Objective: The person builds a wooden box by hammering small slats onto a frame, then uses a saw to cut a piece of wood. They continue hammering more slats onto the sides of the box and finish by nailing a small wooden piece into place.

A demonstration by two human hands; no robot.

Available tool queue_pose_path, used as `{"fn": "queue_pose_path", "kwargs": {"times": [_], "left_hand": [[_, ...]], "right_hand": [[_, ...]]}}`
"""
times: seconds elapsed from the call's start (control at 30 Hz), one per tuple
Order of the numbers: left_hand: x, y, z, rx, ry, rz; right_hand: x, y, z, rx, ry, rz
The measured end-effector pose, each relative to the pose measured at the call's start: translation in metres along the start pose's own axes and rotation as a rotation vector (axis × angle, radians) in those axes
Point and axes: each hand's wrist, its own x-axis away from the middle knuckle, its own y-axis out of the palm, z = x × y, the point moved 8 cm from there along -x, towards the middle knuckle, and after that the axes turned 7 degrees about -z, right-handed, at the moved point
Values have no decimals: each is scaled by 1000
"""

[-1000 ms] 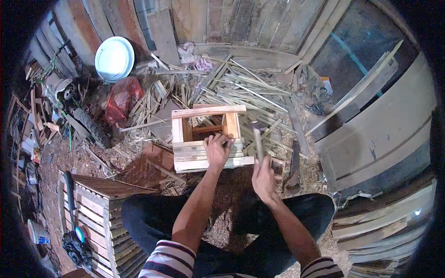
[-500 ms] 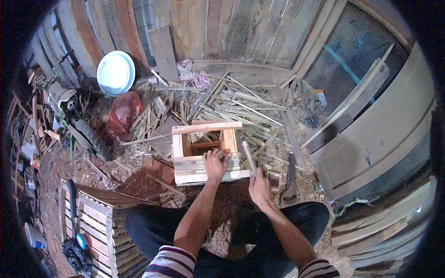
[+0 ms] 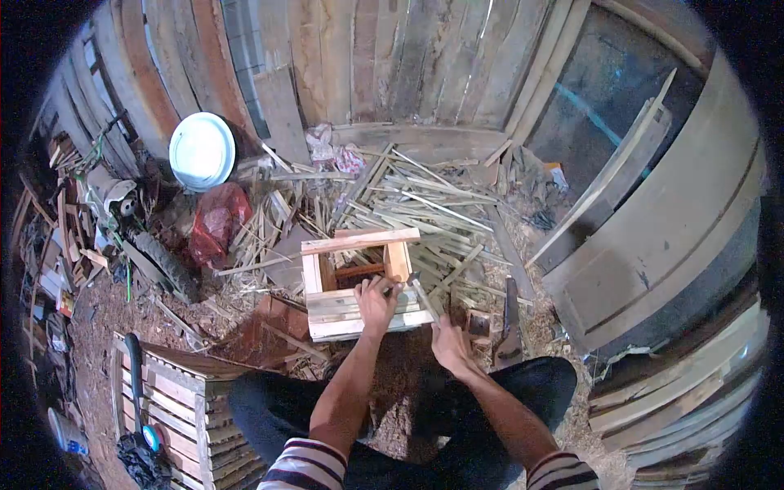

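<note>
A small slatted wooden crate (image 3: 351, 322) stands between my knees, with an opening in its top. My left hand (image 3: 376, 303) rests on the crate's slats near the opening's right corner, thumb and fingers pinched together; anything between them is too small to make out. My right hand (image 3: 451, 341) is closed around the handle of a hammer (image 3: 426, 300). The hammer's head is at the crate's right edge, close to my left fingertips.
Thin wood strips (image 3: 408, 196) lie piled beyond the crate. A handsaw (image 3: 510, 322) lies to the right. A larger slatted crate (image 3: 175, 400) stands at the left, a red plastic bag (image 3: 219, 224) and white round lid (image 3: 202, 152) farther back.
The hammer has come down and left, its head now at the crate's edge. My right hand has moved lower and slightly left. The whole view has shifted slightly.
</note>
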Motion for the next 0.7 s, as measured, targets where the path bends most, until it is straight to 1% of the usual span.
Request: {"fn": "queue_pose_path", "kwargs": {"times": [0.03, 0.07, 0.17, 0.2, 0.3, 0.43, 0.5, 0.63, 0.67, 0.7], "left_hand": [[-1, -1, 1, -5, -6, 2], [-1, 0, -1, -16, -14, -9], [6, -2, 3, -7, -17, -29], [2, -4, 6, -2, -3, -18], [-1, -6, 9, -21, 11, 12], [3, -4, 8, -18, 16, 28], [4, -4, 9, 9, 25, 42], [3, 1, 1, 36, -68, -29], [3, -1, 2, 36, -59, -5], [2, -2, 3, 33, -41, 8]], "right_hand": [[0, -7, -9, 28, 3, -48], [6, -17, -13, -55, 5, 52], [6, -6, 5, -156, 43, 82], [1, 6, 15, -124, 48, 16], [-9, 7, 15, -134, 35, -44], [-14, -11, 31, -287, 108, 133], [-17, -8, 37, -293, 147, 114], [-21, -11, 40, -310, 169, 130], [-23, -14, 39, -320, 170, 134], [-25, -22, 36, -278, 148, 180]]}}
